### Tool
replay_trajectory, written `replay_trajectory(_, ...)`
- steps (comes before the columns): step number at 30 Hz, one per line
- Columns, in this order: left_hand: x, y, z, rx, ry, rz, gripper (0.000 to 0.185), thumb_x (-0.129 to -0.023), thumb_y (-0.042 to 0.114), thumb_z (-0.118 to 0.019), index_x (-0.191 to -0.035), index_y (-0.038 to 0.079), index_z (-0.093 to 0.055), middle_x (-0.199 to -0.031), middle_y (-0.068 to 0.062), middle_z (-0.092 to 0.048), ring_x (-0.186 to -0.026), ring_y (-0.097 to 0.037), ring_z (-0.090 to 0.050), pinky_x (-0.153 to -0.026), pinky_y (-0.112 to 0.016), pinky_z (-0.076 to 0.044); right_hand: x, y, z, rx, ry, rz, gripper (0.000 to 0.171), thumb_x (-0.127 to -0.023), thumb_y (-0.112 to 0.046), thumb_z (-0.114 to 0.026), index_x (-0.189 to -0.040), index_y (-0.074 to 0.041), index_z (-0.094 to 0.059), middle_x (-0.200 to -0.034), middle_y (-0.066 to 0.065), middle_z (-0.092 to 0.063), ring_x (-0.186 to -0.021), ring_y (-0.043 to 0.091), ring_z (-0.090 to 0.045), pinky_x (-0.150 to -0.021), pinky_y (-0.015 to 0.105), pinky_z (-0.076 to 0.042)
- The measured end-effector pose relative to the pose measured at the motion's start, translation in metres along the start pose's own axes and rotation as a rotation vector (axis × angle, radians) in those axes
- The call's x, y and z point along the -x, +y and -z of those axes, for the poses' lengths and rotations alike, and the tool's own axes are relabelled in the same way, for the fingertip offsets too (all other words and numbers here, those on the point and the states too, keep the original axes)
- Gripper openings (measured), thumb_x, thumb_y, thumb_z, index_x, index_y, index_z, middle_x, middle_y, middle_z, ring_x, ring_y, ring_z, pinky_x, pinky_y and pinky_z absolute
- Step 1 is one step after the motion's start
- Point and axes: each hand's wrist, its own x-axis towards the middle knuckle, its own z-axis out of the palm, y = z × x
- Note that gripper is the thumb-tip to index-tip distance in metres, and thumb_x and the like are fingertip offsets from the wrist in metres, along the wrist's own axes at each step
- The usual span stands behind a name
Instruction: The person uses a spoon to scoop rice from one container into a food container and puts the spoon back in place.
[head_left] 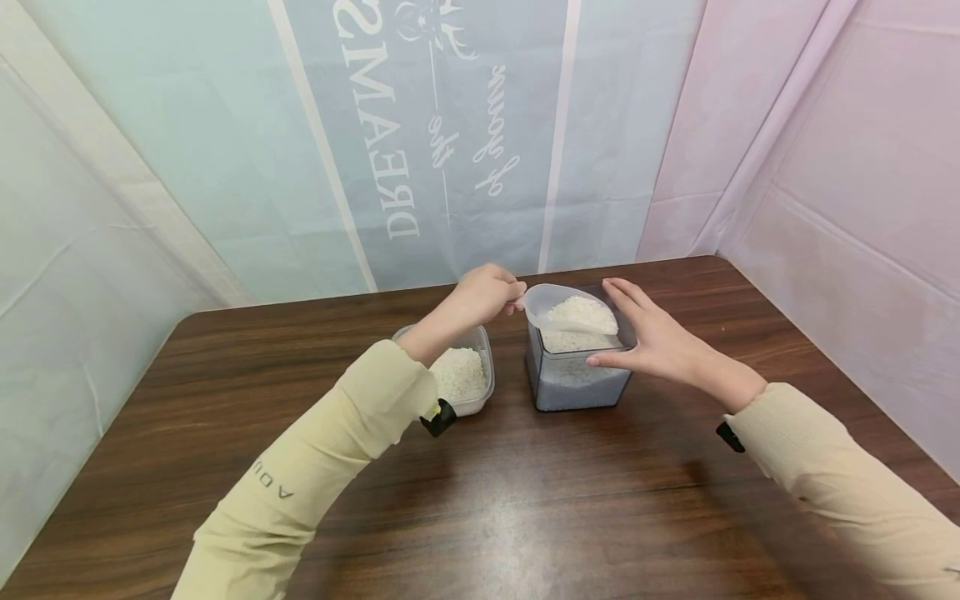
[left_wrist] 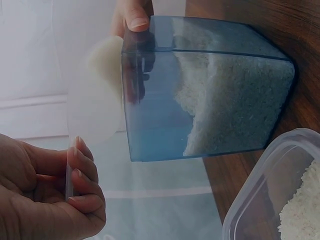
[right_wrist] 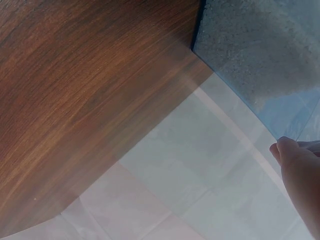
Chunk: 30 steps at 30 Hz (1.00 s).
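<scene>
Head view showed the scoop [head_left: 572, 310], translucent and heaped with white rice, held directly over the open mouth of the blue-tinted square container [head_left: 577, 375]. The left hand [head_left: 487, 293] gripped the scoop's handle, fingers curled round it; the left wrist view confirmed fingers [left_wrist: 82, 172] pinching the thin handle edge. The right hand [head_left: 648, 337] lay against the container's right side and rim, fingers extended and relaxed rather than clamped, thumb at the near wall; a fingertip [left_wrist: 136, 21] was visible at the rim through the wall.

Judgement: the pour would go best if the scoop's lip sat low inside the container's mouth and tipped slowly, since the heap stood above the scoop's rim and grains could spill over the side. The bracing hand seemed well placed to stop the container sliding.

The container was already part-filled, rice banked higher on one side. The clear tub [head_left: 461, 375] with rice stood just beside it to the left, apart, under the left forearm.

Both stood toward the far middle of the surface [head_left: 525, 517]. The back edge and curtain [head_left: 450, 167] were near behind; open room lay toward the person and to both sides. In the right wrist view the surface edge ran close beside the container's corner.
</scene>
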Motion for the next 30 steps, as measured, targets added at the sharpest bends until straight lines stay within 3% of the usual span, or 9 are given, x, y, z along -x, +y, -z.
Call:
replay_trajectory(7,0.005,-0.003,0.005,0.02,0.012,-0.019,0.032,-0.095,0.02,-0.044,-0.077,0.002,-0.062,-0.061,0.002,-0.049,-0.059,-0.013,-0.037,-0.054,-0.022,-0.028,0.0,-0.001,0.0,-0.005,-0.001,-0.002,0.102,-0.072,-0.043,-0.074,-0.143,0.001,-0.016,-0.146,0.018,-0.018,-0.131,0.038,-0.023,-0.098,0.054,-0.026)
replay_trajectory(17,0.008,-0.007,0.008,0.076,0.013,-0.016,0.03,-0.095,0.018,-0.044,-0.075,0.003,-0.061,-0.06,0.002,-0.047,-0.07,-0.014,-0.045,-0.067,-0.022,-0.033,0.0,0.0,0.0,-0.008,0.0,0.002,0.102,-0.072,-0.043,-0.074,-0.143,0.001,-0.016,-0.146,0.018,-0.018,-0.13,0.038,-0.024,-0.098,0.054,-0.026)
replay_trajectory(30,0.016,-0.014,0.012,0.146,0.02,-0.024,0.028,-0.095,0.015,-0.044,-0.078,-0.001,-0.06,-0.063,0.002,-0.048,-0.066,-0.012,-0.047,-0.068,-0.024,-0.035,0.001,0.0,-0.001,-0.012,0.013,0.013,0.102,-0.071,-0.042,-0.075,-0.142,0.003,-0.018,-0.145,0.018,-0.019,-0.128,0.037,-0.028,-0.098,0.054,-0.027)
